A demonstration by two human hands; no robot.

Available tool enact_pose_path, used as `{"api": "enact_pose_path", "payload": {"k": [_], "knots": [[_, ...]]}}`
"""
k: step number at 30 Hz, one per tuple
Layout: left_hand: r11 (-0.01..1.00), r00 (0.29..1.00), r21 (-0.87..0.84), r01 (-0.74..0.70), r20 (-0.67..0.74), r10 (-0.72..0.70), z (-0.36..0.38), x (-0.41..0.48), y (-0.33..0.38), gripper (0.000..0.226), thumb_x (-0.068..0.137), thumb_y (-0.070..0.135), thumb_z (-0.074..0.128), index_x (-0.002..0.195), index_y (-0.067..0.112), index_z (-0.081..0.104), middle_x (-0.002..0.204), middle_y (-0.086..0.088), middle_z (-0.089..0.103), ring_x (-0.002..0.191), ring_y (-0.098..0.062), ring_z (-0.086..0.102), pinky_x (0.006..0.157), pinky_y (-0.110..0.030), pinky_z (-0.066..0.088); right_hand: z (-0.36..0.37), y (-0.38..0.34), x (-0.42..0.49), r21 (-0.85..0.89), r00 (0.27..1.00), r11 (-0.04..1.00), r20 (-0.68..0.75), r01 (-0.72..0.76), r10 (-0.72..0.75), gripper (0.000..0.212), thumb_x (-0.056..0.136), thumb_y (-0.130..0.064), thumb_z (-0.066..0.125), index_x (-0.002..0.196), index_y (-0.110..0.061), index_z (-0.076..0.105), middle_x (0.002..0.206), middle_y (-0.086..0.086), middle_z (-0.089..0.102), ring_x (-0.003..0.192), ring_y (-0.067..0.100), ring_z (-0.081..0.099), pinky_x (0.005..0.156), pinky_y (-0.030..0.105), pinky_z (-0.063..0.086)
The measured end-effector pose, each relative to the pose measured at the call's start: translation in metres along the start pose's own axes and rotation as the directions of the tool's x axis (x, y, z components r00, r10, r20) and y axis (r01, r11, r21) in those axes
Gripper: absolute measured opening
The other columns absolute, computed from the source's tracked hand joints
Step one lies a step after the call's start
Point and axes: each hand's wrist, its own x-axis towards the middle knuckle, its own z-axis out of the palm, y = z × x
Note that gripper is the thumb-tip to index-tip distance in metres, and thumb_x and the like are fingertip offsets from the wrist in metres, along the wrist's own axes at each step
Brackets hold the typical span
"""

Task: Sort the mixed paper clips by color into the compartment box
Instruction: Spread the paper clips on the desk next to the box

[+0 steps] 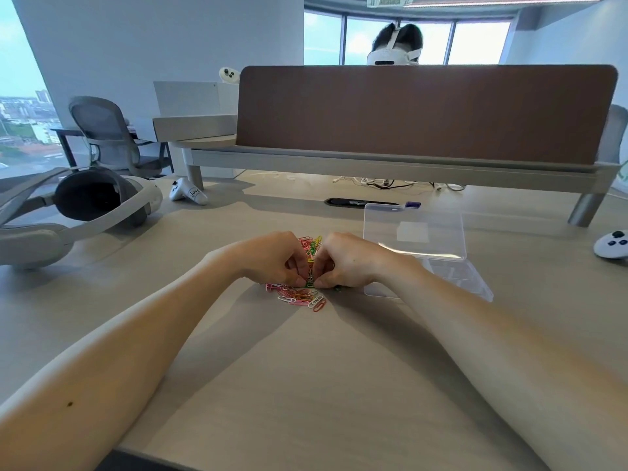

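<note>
Pink, orange, green paper clips (299, 295); clear box (458, 278)

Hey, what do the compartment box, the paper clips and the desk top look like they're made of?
Clear compartment box with raised lid: hard glossy transparent plastic, since what lies behind shows through it. Small coloured paper clips: probably coated wire, thin bent loops in pink, white, orange, green, yellow. Pale beige desk top: matte, faint grain; laminate or wood, cannot tell.

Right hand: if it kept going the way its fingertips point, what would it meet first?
The right hand points across toward the left hand. Both seem to pinch a green paper clip between them, over the clip pile; so it meets that clip first, then the left hand's fingertips. Depth is unclear.
</note>
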Motion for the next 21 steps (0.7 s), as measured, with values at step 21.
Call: {"api": "enact_pose_path", "payload": {"k": [21], "knots": [[0.951,0.943,-0.277,-0.138,-0.330,0.041,-0.016,0.013,0.024,0.009,0.079,0.017,0.076,0.087,0.019,0.074,0.078,0.007,0.072,0.068,-0.005,0.068,0.069,-0.016,0.056,-0.037,0.019,-0.025,0.296,0.980,0.950,-0.139,-0.098,0.145,0.016,0.089,-0.024,0.069,0.089,-0.010,0.076,0.071,0.000,0.072,0.059,0.004,0.065,0.058,0.019,0.053]]}}
